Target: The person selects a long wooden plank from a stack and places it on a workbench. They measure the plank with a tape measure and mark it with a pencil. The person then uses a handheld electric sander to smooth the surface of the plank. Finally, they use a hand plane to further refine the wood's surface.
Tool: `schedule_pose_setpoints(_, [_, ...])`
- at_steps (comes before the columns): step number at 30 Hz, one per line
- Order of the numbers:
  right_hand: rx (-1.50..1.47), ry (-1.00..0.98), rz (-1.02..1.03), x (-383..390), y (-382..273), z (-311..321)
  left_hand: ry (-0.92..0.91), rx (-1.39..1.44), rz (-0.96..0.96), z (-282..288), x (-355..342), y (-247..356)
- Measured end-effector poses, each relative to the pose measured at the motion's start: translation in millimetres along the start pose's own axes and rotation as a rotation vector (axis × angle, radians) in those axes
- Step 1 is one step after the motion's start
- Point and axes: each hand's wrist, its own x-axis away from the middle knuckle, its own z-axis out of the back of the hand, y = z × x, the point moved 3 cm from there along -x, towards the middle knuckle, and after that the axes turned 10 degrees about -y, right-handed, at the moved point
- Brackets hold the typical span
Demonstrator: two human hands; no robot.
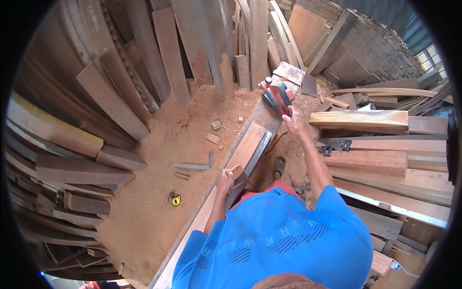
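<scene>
A red and black electric hand planer [279, 97] rests near the far end of a long board, tilted to one side. My right hand [295, 121] is closed round its rear handle. Closer to me, my left hand [223, 184] is at the long board, fingers closed on a short yellowish-brown stick [234, 169]; its exact kind is too small to tell. A dark wood piece [237, 185] lies just right of that hand. Beyond it, a reddish plank [249, 143] lies along the long board [204, 212], which runs diagonally from lower left to upper right.
Sawdust and shavings [144, 207] cover the ground at left, with a metal try square [192, 166], a yellow and black tape measure [175, 199] and small offcuts [216, 124] on it. Planks [168, 53] lean at the back and left. Stacked timber [370, 161] with handsaws lies at right.
</scene>
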Motion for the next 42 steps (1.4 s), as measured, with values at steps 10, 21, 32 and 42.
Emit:
schedule_pose_setpoints(10, [0.129,-0.164,0.066,-137,53,0,0.018,-0.328,0.284,-49,-41,31])
schedule_pose_setpoints(21, [-0.419,-0.422,-0.162,-173,79,-39,-0.054,-0.298,0.36,-51,-50,28])
schedule_pose_setpoints(32, [-0.613,-0.613,-0.225,-96,95,-20,-0.077,-0.391,0.276,-56,-55,16])
schedule_pose_setpoints(42, [-0.556,-0.696,-0.226,17,129,22,-0.079,-0.051,0.404,-50,-34,44])
